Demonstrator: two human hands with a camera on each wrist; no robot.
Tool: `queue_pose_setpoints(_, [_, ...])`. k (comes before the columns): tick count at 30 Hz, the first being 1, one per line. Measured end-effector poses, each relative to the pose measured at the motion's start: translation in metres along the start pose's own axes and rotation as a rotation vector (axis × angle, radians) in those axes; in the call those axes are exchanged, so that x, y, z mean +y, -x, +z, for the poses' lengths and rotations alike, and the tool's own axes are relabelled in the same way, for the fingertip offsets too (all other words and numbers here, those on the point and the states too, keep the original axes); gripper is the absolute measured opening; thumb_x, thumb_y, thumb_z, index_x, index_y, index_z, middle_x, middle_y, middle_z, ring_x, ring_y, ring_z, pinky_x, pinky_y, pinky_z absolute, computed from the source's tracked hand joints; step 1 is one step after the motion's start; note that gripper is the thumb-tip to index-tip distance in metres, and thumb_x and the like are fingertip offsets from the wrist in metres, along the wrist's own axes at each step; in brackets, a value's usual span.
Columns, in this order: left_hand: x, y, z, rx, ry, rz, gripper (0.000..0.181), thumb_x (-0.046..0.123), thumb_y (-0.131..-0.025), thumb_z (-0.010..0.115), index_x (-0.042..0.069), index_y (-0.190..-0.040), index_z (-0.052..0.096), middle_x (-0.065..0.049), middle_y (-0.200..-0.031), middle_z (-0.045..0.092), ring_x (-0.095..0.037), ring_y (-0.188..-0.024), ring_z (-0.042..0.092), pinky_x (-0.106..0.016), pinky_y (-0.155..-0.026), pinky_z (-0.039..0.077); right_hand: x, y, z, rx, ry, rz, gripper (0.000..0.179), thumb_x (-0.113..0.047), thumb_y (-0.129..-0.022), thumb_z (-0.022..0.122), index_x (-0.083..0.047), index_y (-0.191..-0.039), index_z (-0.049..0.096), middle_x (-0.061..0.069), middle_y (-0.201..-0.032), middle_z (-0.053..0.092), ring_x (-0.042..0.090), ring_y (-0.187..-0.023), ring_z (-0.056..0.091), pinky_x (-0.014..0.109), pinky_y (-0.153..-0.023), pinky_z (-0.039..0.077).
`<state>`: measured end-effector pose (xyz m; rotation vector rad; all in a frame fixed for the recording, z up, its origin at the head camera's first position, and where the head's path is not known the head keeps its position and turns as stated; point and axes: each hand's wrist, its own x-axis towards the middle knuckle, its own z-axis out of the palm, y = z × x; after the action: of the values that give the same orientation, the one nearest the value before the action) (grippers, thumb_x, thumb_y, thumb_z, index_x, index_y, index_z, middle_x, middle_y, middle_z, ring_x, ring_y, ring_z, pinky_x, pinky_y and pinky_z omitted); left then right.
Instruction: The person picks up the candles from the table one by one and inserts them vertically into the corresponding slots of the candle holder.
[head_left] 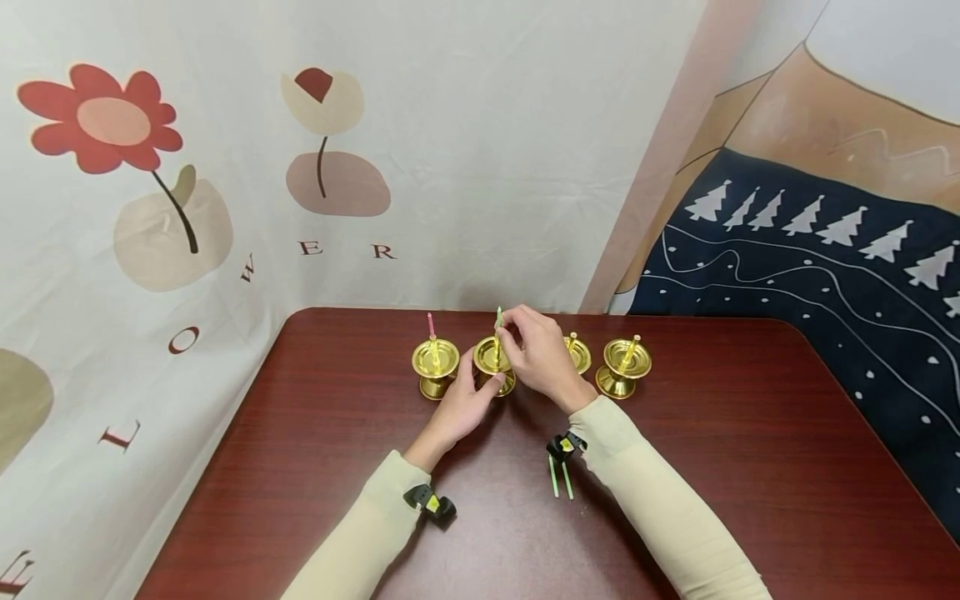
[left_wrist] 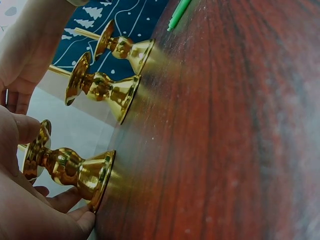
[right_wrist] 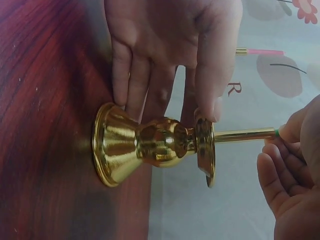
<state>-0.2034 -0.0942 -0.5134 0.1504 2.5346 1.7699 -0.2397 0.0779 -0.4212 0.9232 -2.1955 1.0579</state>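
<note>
My left hand point(head_left: 467, 402) grips a brass candle holder point(head_left: 487, 357), second from the left in a row, with the thumb on its dish and the fingers around the side of its base. The holder point(right_wrist: 167, 142) stands upright on the table. Above its dish, my right hand point(head_left: 542, 352) pinches a thin green candle point(head_left: 499, 313) between thumb and fingers. Only a bit of green shows at the top of the holder's tube point(right_wrist: 245, 135) in the right wrist view; the fingers hide the rest.
Left of the hands stands a brass holder point(head_left: 435, 362) with a pink candle point(head_left: 431, 325) in its tube. To the right are another holder point(head_left: 579, 355), partly behind the right hand, and a fourth point(head_left: 627, 362). Two green candles point(head_left: 567, 482) lie by the right wrist on the brown table point(head_left: 315, 433).
</note>
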Motion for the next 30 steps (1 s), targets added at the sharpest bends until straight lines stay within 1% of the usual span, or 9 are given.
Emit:
queue_pose_setpoints(4, [0.001, 0.000, 0.000, 0.000, -0.006, -0.004, 0.078, 0.041, -0.109, 0.065, 0.011, -0.171, 0.028, -0.021, -0.169, 0.045, -0.036, -0.155, 0.042, -0.056, -0.126, 0.033, 0.000, 0.000, 0.001, -0.006, 0.015, -0.017, 0.005, 0.003, -0.097, 0.069, -0.001, -0.095, 0.069, 0.009, -0.088, 0.067, 0.021, -0.076, 0.066, 0.035, -0.068, 0.057])
queue_pose_setpoints(12, [0.000, -0.001, 0.000, -0.003, -0.005, -0.010, 0.079, 0.041, -0.108, 0.065, 0.012, -0.172, 0.028, -0.021, -0.169, 0.045, -0.037, -0.155, 0.042, -0.057, -0.126, 0.032, 0.001, -0.001, 0.002, 0.009, 0.023, -0.039, 0.005, 0.003, -0.097, 0.068, 0.000, -0.093, 0.069, 0.009, -0.086, 0.066, 0.021, -0.074, 0.065, 0.034, -0.066, 0.056])
queue_pose_setpoints(16, [-0.003, -0.002, 0.001, -0.002, -0.004, -0.008, 0.080, 0.042, -0.108, 0.064, 0.013, -0.172, 0.027, -0.021, -0.169, 0.044, -0.037, -0.155, 0.042, -0.058, -0.126, 0.032, 0.002, 0.000, 0.002, 0.007, 0.005, -0.021, 0.004, 0.002, -0.097, 0.068, -0.001, -0.094, 0.069, 0.009, -0.087, 0.066, 0.021, -0.074, 0.066, 0.034, -0.066, 0.056])
queue_pose_setpoints(20, [-0.007, -0.004, 0.002, -0.005, -0.002, 0.008, 0.080, 0.042, -0.108, 0.065, 0.013, -0.172, 0.027, -0.022, -0.169, 0.043, -0.039, -0.154, 0.043, -0.061, -0.125, 0.033, 0.003, 0.002, 0.001, 0.012, -0.019, -0.002, 0.004, 0.001, -0.097, 0.070, -0.002, -0.094, 0.070, 0.008, -0.087, 0.068, 0.019, -0.074, 0.067, 0.032, -0.065, 0.057])
queue_pose_setpoints(24, [-0.011, -0.005, 0.002, -0.006, -0.018, 0.004, 0.079, 0.044, -0.109, 0.064, 0.016, -0.173, 0.027, -0.020, -0.170, 0.043, -0.039, -0.153, 0.043, -0.060, -0.125, 0.034, 0.004, 0.002, 0.002, 0.023, -0.041, 0.022, 0.005, 0.002, -0.096, 0.071, -0.002, -0.093, 0.072, 0.007, -0.087, 0.070, 0.018, -0.074, 0.067, 0.031, -0.064, 0.056])
queue_pose_setpoints(27, [-0.011, -0.005, 0.002, -0.001, -0.029, -0.010, 0.079, 0.045, -0.109, 0.064, 0.019, -0.173, 0.027, -0.018, -0.170, 0.043, -0.038, -0.153, 0.044, -0.059, -0.124, 0.034, 0.004, 0.003, 0.002, 0.025, -0.051, 0.047, 0.005, 0.001, -0.097, 0.072, -0.003, -0.093, 0.073, 0.007, -0.088, 0.071, 0.018, -0.073, 0.066, 0.032, -0.065, 0.056])
queue_pose_setpoints(30, [-0.011, -0.004, 0.001, 0.004, -0.027, 0.000, 0.078, 0.044, -0.109, 0.065, 0.017, -0.173, 0.028, -0.019, -0.170, 0.044, -0.039, -0.153, 0.044, -0.060, -0.124, 0.034, 0.001, 0.004, 0.001, 0.027, -0.060, 0.083, 0.004, 0.000, -0.098, 0.073, -0.002, -0.094, 0.075, 0.007, -0.089, 0.072, 0.018, -0.074, 0.067, 0.034, -0.066, 0.058])
